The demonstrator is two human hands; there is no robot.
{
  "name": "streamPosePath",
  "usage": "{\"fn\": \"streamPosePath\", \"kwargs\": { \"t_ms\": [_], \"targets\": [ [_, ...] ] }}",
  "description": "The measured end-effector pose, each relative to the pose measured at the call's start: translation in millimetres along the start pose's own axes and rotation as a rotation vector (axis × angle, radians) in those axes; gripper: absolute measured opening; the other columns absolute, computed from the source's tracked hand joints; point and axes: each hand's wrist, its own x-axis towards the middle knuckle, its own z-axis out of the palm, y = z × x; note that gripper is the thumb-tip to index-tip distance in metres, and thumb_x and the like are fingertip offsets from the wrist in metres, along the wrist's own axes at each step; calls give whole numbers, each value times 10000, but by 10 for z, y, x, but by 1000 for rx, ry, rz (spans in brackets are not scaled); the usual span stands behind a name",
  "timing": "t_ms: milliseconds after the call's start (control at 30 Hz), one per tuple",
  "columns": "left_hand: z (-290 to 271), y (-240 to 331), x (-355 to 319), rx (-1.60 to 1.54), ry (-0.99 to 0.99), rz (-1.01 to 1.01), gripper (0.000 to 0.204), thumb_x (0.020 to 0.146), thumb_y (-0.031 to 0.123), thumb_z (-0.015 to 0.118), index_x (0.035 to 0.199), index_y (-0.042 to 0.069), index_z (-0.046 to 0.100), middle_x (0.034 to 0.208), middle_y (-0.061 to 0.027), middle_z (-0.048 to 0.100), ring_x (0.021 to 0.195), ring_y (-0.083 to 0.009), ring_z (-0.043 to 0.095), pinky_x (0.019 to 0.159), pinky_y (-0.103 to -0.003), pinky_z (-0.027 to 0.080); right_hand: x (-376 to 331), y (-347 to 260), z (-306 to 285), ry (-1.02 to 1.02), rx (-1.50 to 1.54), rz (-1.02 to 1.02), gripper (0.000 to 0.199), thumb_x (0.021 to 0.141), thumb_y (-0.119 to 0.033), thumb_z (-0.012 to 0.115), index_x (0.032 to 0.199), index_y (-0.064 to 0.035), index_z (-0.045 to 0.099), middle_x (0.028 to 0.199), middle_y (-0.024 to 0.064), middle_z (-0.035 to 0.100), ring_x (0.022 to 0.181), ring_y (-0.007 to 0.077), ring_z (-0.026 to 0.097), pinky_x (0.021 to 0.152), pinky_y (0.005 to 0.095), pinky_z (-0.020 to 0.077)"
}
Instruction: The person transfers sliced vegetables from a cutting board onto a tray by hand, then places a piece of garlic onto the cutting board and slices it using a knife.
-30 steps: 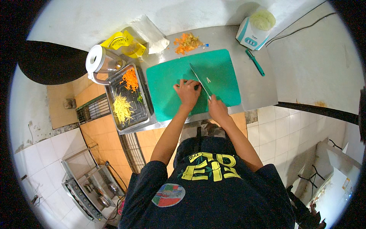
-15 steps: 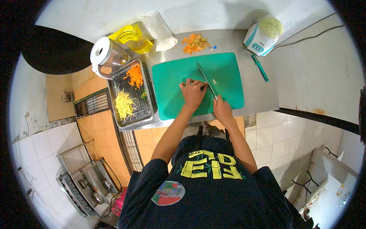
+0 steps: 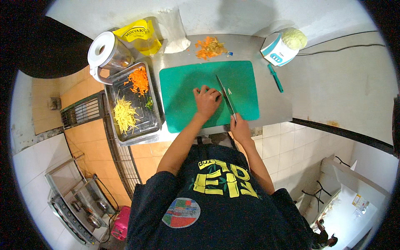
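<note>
My right hand (image 3: 240,128) grips the handle of a long kitchen knife (image 3: 225,95), its blade pointing away from me and slightly left over the green cutting board (image 3: 179,100). On the board, my left hand (image 3: 207,103) is closed with curled fingertips just left of the blade. What it pinches is hidden under the fingers, with only a small dark bit showing by the fingertips. A few small pale slices (image 3: 229,91) lie just right of the blade.
To the left, a metal tray (image 3: 156,121) holds orange shreds (image 3: 138,81), pale yellow strips (image 3: 124,114) and chopped greens (image 3: 149,103). Beyond are a lidded jug (image 3: 110,58), yellow pouch (image 3: 141,39) and peelings (image 3: 210,48). A green-handled peeler (image 3: 276,78) and scale (image 3: 277,50) with cabbage (image 3: 294,39) stand right.
The whole view has shifted slightly. Against the board, the knife has moved a little to the right, nearer the pale slices. My left hand has barely moved and keeps its curled grip.
</note>
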Motion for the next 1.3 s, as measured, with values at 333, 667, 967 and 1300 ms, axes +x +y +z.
{"fn": "streamPosePath", "kwargs": {
  "t_ms": [333, 667, 967, 1300],
  "targets": [
    [3, -29, -25, -55, -23, -11, 95, 737, 249, 810, 819, 206, 789, 865, 71, 714, 956, -191, 583, 888, -486, 360, -6, -12, 48, -10, -62, -19, 311, 1036, -268, 489, 1113, 30, 534, 842, 359, 630, 798, 564, 600, 703, 626, 459],
    [-103, 48, 10, -25, -81, -47, 95, 750, 252, 794, 821, 189, 791, 863, 46, 720, 946, -200, 579, 873, -489, 360, 371, -138, 165, -62, -39, -58, 334, 1030, -276, 489, 1172, 26, 493, 869, 357, 652, 833, 544, 637, 720, 634, 504],
    [-39, 30, -14, -1, -76, -28, 84, 738, 243, 786, 814, 209, 793, 852, 52, 725, 948, -198, 580, 862, -490, 358, 33, 234, 59, -150, -141, -52, 366, 1031, -284, 481, 1226, 25, 483, 896, 336, 662, 840, 529, 650, 724, 619, 516],
    [15, -8, -10, -6, -90, -44, 97, 739, 269, 787, 819, 214, 797, 840, 54, 728, 952, -202, 581, 886, -511, 357, 88, 15, 88, -87, -87, -39, 384, 1027, -299, 489, 1225, 30, 497, 909, 334, 669, 852, 534, 655, 744, 627, 518]
  ]
}}
